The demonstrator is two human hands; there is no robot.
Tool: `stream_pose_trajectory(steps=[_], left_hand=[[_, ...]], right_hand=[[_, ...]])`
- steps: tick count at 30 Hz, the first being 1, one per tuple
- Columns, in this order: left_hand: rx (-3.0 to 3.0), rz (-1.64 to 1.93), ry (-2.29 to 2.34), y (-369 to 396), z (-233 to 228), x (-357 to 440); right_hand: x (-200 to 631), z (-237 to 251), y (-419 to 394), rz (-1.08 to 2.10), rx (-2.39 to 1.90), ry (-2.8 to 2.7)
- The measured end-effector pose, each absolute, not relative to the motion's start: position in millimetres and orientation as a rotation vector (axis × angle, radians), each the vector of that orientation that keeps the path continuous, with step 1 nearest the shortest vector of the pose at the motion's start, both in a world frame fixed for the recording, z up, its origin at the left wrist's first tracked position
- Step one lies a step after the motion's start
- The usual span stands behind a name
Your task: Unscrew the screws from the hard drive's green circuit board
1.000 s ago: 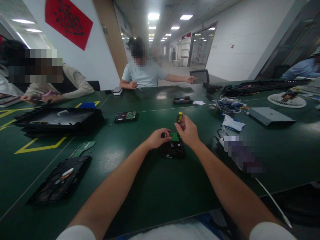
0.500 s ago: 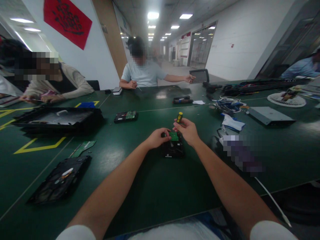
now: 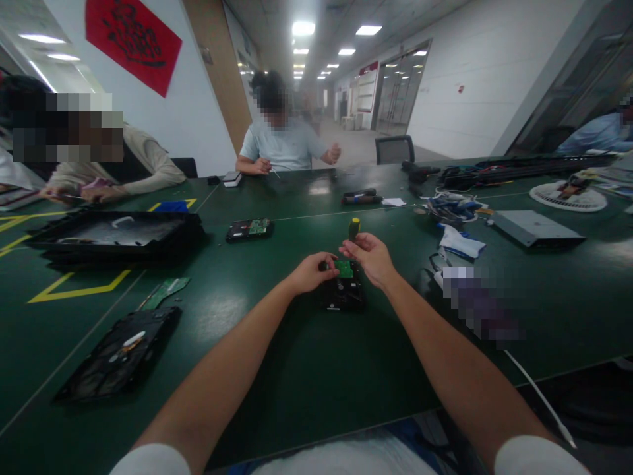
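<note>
The hard drive (image 3: pixel 343 291) lies flat on the green table (image 3: pixel 277 369). The right hand (image 3: pixel 372 256), over its far end, grips the screwdriver (image 3: pixel 353 229) upright; the left hand (image 3: pixel 310 272) pinches the drive's far-left corner.

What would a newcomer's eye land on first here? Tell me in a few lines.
First the two bare arms meeting mid-table: the right hand grips a yellow-handled screwdriver upright over a small black hard drive, which the left hand steadies. Next, the red banner on the wall, upper left.
</note>
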State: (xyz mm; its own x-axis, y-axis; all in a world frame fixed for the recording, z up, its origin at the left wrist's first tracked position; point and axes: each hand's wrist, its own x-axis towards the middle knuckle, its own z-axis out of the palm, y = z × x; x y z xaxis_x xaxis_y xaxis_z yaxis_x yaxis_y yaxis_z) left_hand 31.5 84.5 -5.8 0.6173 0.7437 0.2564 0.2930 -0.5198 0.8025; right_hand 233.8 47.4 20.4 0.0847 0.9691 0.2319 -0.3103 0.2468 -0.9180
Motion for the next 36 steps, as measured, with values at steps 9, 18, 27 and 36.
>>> stream_pose_trajectory(steps=[9,18,27,36], left_hand=[[2.091,0.771,0.823,85.9,-9.4,32.2],[2.106,0.763,0.816,86.5,-8.8,31.6],[2.113,0.745,0.842,84.4,-5.1,31.8],[2.133,0.749,0.846,83.8,-4.7,32.0]], right_hand=[[234.1,25.5,46.2,1.301,-0.722,-0.942],[239.1,31.4,47.8,1.413,-0.693,-0.817],[239.3,33.5,42.6,1.456,-0.701,-0.798],[238.9,34.1,40.1,1.44,-0.71,-0.871]])
